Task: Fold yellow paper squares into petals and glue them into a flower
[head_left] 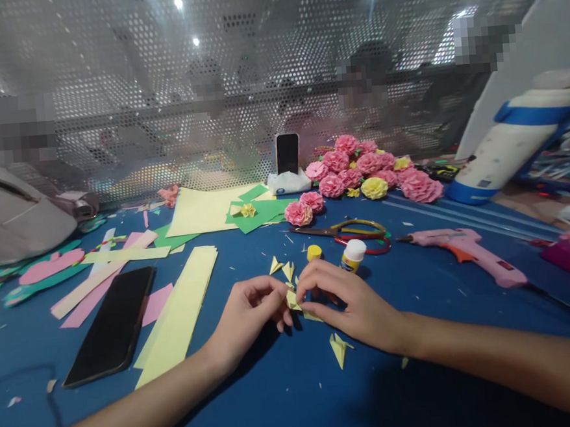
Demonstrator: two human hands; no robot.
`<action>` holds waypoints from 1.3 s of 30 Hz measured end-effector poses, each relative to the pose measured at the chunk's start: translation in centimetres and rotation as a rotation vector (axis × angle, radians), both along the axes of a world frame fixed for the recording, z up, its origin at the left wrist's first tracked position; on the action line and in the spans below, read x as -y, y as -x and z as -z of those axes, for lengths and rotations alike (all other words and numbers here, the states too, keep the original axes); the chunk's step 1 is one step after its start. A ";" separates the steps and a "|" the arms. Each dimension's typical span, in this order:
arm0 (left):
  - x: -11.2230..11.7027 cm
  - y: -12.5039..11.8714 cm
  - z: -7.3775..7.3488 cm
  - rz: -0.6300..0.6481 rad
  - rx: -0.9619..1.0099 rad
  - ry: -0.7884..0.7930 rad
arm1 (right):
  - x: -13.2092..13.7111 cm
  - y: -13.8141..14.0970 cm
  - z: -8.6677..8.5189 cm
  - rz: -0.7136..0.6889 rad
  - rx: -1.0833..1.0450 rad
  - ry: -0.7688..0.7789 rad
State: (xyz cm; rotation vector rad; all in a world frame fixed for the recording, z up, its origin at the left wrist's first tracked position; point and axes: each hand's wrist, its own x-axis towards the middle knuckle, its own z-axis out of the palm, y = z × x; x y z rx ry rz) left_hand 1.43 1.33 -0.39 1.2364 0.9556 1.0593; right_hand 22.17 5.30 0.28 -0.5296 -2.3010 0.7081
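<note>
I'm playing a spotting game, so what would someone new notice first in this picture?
Probably the heap of ruffled pink and yellow paper flowers at the back of the blue table, right of centre. Next, the bare left hand and right hand near the middle, holding a small folded pale-yellow paper piece. The pink glue gun lying on the right stands out too.

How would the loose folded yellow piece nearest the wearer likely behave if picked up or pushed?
The piece is likely very light, being small and apparently paper. It looks thin and pointed, so may crumple under a firm pinch. Lying free on the table, it would probably slide rather than roll.
</note>
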 end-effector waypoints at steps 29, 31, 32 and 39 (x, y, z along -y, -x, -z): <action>0.0 0.1 -0.3 0.218 -0.111 0.047 | -0.1 -0.1 -0.4 -0.139 0.018 -0.245; 0.1 0.1 -0.3 0.220 -0.128 0.041 | -0.3 -0.3 -0.4 -0.147 0.043 -0.290; 0.1 0.1 -0.3 0.221 -0.138 0.037 | -0.3 -0.3 -0.5 -0.150 0.048 -0.298; 0.2 0.2 -0.1 0.226 -0.256 -0.063 | -0.1 -0.4 -0.7 -0.168 -0.075 -0.171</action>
